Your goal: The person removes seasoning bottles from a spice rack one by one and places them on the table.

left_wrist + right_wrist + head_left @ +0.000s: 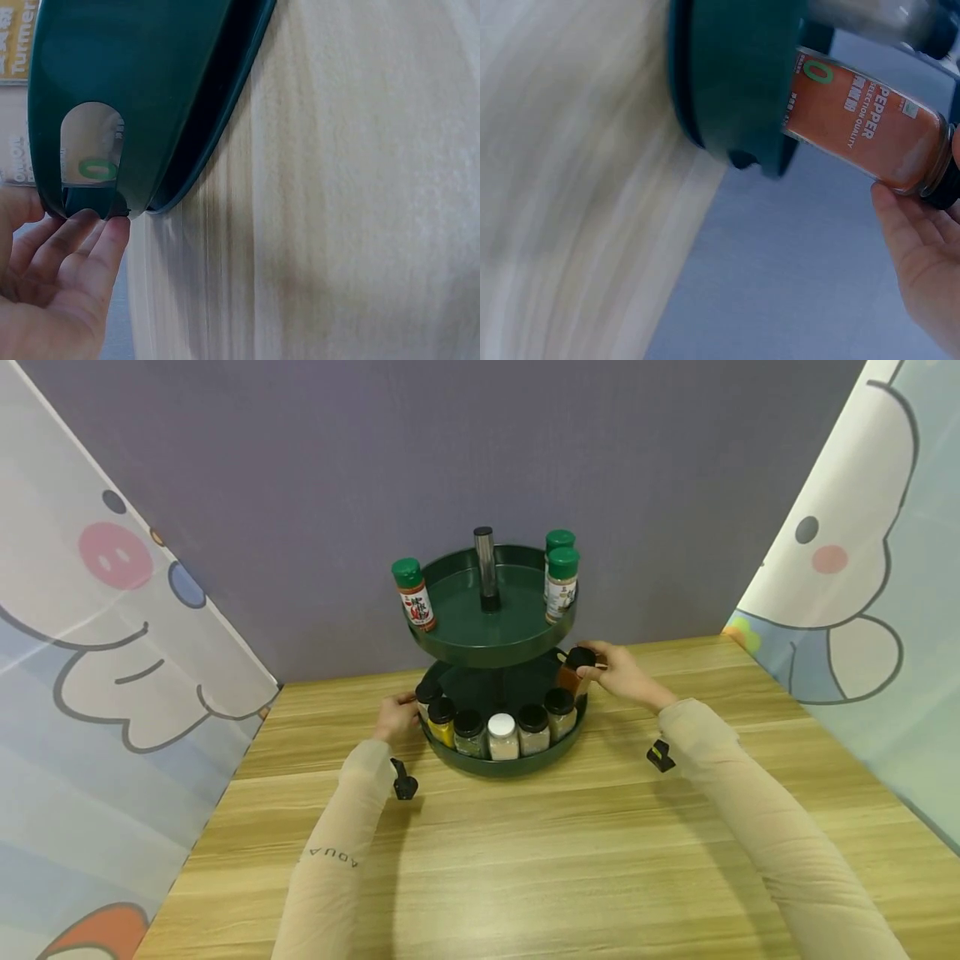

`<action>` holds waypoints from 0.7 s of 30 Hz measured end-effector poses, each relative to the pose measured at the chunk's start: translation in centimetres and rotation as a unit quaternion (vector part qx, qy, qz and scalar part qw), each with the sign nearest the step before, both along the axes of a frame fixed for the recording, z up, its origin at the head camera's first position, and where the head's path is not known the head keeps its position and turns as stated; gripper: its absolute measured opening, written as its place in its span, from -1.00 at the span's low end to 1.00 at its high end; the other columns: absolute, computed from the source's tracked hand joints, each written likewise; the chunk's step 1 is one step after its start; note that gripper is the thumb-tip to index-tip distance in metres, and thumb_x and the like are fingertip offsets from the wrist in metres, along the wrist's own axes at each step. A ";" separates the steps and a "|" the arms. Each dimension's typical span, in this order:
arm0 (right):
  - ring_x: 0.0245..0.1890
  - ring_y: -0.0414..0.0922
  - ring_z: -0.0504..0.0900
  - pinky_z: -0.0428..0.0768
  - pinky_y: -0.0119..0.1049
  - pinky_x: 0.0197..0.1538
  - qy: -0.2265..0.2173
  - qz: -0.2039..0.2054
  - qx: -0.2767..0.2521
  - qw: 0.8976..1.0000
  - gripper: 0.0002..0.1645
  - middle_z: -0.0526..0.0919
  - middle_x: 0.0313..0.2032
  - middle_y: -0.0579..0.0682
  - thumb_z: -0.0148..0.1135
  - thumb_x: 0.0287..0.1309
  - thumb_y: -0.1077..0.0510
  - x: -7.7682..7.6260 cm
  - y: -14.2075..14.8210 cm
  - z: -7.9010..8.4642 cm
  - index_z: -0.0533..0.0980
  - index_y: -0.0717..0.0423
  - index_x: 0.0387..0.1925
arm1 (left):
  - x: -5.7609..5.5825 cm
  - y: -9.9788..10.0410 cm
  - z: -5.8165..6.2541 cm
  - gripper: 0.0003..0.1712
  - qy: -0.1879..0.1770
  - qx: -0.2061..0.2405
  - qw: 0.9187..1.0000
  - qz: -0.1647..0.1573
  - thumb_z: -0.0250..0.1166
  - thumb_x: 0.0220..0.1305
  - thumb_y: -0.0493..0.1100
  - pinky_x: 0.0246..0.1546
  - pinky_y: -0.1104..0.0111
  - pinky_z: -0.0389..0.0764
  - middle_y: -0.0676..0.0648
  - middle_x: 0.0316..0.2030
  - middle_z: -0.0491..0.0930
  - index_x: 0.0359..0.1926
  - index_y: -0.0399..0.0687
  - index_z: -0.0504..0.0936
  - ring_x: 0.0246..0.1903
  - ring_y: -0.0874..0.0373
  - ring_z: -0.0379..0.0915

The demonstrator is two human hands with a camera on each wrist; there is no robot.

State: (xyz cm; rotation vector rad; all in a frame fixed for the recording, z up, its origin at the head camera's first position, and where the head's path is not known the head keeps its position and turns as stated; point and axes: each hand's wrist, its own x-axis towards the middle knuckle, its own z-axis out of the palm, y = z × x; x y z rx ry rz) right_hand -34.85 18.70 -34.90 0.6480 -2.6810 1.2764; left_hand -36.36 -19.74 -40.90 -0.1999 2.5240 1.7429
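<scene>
1. Dark green, a two-tier round rack stands on a wood-grain table (525,860), against a grey-purple backdrop (337,485). Its upper tray (487,656) sits above its lower tray (502,768), and a metallic post (486,564) rises from the middle.

2. The person's hands are well apart, one on each side of the lower tray.

3. The right hand (622,675) grips a jar of orange-red powder, the pepper jar (862,120), by its black-capped end. The jar is at the lower tray's right side, tilted outward toward the hand; its label reads "PEPPER". The tray wall hides its base, so whether it rests on the tray floor cannot be told.

4. The left hand (396,718) holds the lower tray's left edge — fingertips bent against the wall just beside a rounded opening (91,139), thumb near the rim.

5. Six more jars line the lower tray's near edge. Among them are a yellow jar (442,732) and, near the middle, a white-capped jar (502,743); the other caps are black.

6. Above, a red shaker (416,602) stands at the upper tray's left, and two pale-labelled shakers (562,589) at its right — all three green-capped.
</scene>
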 end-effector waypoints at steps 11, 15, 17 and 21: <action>0.00 0.22 0.50 0.48 0.03 -0.05 0.011 -0.090 0.055 0.994 -0.40 0.45 0.07 0.36 0.11 0.24 0.10 0.0 2.8 3.6 0.27 0.30 0.23 | -0.7 -0.2 -0.5 -0.50 -0.004 -0.006 1.000 0.005 -0.02 0.30 -0.26 0.05 0.19 0.48 -0.29 0.18 0.37 0.26 -0.28 0.32 0.03 -0.03 0.44; 0.05 0.27 0.44 0.42 0.11 0.05 -0.002 -0.105 0.068 0.992 -0.37 0.38 0.12 0.40 0.09 0.25 0.07 0.0 4.0 4.1 0.23 0.31 0.26 | -2.2 -0.9 -2.2 -0.50 0.006 -0.019 1.000 0.010 0.04 0.26 -0.20 -0.22 0.44 0.58 -0.23 0.12 0.45 0.22 -0.22 0.39 -0.24 0.22 0.51; 0.06 0.28 0.42 0.40 0.13 0.07 -0.008 -0.111 0.071 0.991 -0.36 0.37 0.13 0.40 0.09 0.25 0.06 0.0 4.5 4.1 0.22 0.31 0.26 | -3.2 -1.5 -3.4 -0.51 0.015 -0.023 1.000 0.009 0.07 0.25 -0.17 -0.34 0.50 0.56 -0.22 0.09 0.48 0.20 -0.19 0.42 -0.33 0.29 0.49; 0.07 0.30 0.40 0.39 0.15 0.07 -0.020 -0.121 0.075 0.990 -0.34 0.35 0.13 0.43 0.07 0.26 0.05 -0.2 5.6 3.7 0.19 0.32 0.27 | -5.3 -2.5 -5.9 -0.52 0.036 -0.032 0.999 -0.001 0.10 0.26 -0.15 -0.37 0.47 0.55 -0.22 0.06 0.50 0.18 -0.19 0.44 -0.32 0.24 0.51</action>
